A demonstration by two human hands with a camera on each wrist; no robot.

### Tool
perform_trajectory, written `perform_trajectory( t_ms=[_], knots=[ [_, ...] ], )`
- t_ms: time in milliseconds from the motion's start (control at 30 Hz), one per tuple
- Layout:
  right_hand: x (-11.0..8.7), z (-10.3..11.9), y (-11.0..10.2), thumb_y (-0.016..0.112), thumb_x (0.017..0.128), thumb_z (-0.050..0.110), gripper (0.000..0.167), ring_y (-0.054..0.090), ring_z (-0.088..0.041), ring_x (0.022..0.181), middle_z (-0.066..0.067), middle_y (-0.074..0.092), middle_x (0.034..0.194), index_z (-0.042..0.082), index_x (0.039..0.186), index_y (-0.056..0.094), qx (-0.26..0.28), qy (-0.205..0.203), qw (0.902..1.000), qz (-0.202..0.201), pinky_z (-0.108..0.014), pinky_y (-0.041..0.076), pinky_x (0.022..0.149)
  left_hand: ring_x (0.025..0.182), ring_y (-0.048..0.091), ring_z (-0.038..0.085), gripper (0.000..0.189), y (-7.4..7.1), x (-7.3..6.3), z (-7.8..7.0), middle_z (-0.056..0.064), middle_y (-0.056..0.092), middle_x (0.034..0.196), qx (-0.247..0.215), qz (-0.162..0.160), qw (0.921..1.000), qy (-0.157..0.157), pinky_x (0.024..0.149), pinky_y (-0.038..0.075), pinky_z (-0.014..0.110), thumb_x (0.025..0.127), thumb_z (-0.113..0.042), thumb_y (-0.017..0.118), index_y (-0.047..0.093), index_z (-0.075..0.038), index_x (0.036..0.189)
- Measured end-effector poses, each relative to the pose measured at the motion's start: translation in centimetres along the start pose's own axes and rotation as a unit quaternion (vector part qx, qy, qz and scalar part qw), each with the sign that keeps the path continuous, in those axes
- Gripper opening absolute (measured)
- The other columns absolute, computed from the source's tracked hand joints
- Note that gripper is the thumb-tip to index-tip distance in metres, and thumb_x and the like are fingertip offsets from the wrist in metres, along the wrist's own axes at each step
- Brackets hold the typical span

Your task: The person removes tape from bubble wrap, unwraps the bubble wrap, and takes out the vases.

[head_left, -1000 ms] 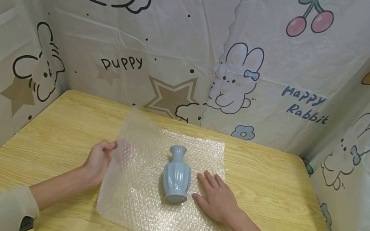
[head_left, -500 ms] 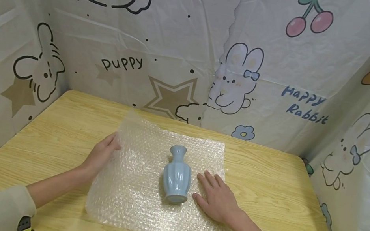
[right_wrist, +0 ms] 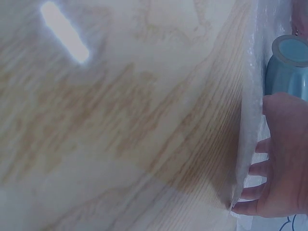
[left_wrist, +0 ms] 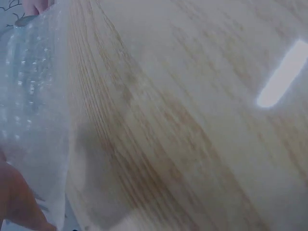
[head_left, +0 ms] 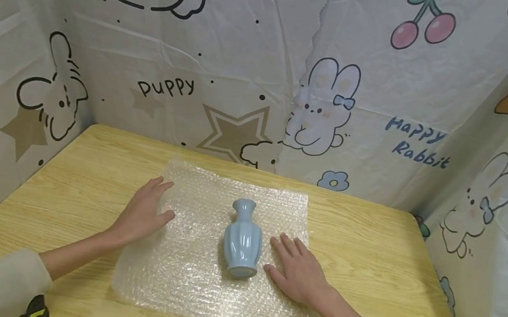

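Observation:
A pale blue ribbed vase (head_left: 243,242) lies on its side on a sheet of bubble wrap (head_left: 187,274), its neck toward the back and its base toward the front. Over the left edge of the sheet, my left hand (head_left: 138,218) has its fingers and thumb spread, holding nothing. Just right of the vase, my right hand (head_left: 299,274) rests on the wrap with fingers extended. The right wrist view shows the vase's round base (right_wrist: 292,50) close to that hand's thumb. Part of the left hand (left_wrist: 17,199) appears beside the wrap in the left wrist view.
The wooden table (head_left: 367,257) carries the wrap near its middle. A patterned cloth (head_left: 249,59) hangs along the back and both sides of the table. Light glares off the table near its front edge.
My left hand has let go of the wrap's left edge and spread its fingers. That edge has dropped and flattened leftward. The right hand and vase have stayed in place.

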State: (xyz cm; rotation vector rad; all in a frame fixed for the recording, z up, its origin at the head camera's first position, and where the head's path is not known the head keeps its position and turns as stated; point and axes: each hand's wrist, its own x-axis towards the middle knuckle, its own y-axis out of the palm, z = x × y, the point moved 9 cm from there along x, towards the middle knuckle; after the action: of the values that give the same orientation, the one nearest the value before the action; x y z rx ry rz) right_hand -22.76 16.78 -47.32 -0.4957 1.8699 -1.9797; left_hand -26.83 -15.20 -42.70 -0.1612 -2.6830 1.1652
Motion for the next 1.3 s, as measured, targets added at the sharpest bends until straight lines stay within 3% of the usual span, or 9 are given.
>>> perform_trajectory(
  t_ms=[200, 433, 1067, 1300],
  knots=[
    [0.0, -0.1, 0.2, 0.048, 0.102, 0.049, 0.064, 0.039, -0.043, 0.136, -0.019, 0.040, 0.153, 0.008, 0.151, 0.042, -0.001, -0.001, 1.0000, -0.003, -0.052, 0.037, 0.111, 0.138, 0.031, 0.049, 0.069, 0.8, 0.2, -1.9, 0.028, 0.034, 0.153, 0.078, 0.004, 0.9952, 0.059, 0.111, 0.027, 0.065, 0.089, -0.022, 0.067, 0.042, 0.006, 0.146],
    [0.1, -0.2, 0.2, 0.048, 0.102, 0.049, 0.065, 0.039, -0.042, 0.137, -0.019, 0.040, 0.153, 0.008, 0.151, 0.042, -0.002, -0.002, 1.0000, -0.003, -0.051, 0.035, 0.112, 0.133, 0.039, 0.048, 0.071, 2.0, 0.5, -3.7, 0.026, 0.043, 0.148, 0.114, 0.005, 0.9880, 0.104, 0.108, 0.033, 0.064, 0.088, -0.037, 0.070, 0.048, 0.001, 0.143],
    [0.0, 0.0, 0.0, 0.048, 0.101, 0.048, 0.065, 0.037, -0.044, 0.138, -0.019, 0.039, 0.154, 0.007, 0.152, 0.042, 0.014, 0.003, 0.9999, 0.003, -0.053, 0.034, 0.112, 0.130, 0.046, 0.044, 0.065, 4.7, 1.3, -6.9, 0.020, 0.050, 0.144, 0.129, 0.038, 0.9822, 0.132, 0.106, 0.038, 0.061, 0.089, -0.052, 0.066, 0.058, -0.011, 0.138],
    [0.0, -0.1, 0.0, 0.049, 0.101, 0.048, 0.065, 0.038, -0.044, 0.137, -0.018, 0.039, 0.154, 0.008, 0.151, 0.042, 0.014, 0.003, 0.9999, -0.002, -0.054, 0.036, 0.111, 0.132, 0.044, 0.042, 0.070, 5.6, 1.5, -7.5, 0.018, 0.047, 0.147, 0.106, 0.063, 0.9857, 0.115, 0.104, 0.039, 0.064, 0.089, -0.059, 0.061, 0.056, -0.013, 0.141]
  ],
)
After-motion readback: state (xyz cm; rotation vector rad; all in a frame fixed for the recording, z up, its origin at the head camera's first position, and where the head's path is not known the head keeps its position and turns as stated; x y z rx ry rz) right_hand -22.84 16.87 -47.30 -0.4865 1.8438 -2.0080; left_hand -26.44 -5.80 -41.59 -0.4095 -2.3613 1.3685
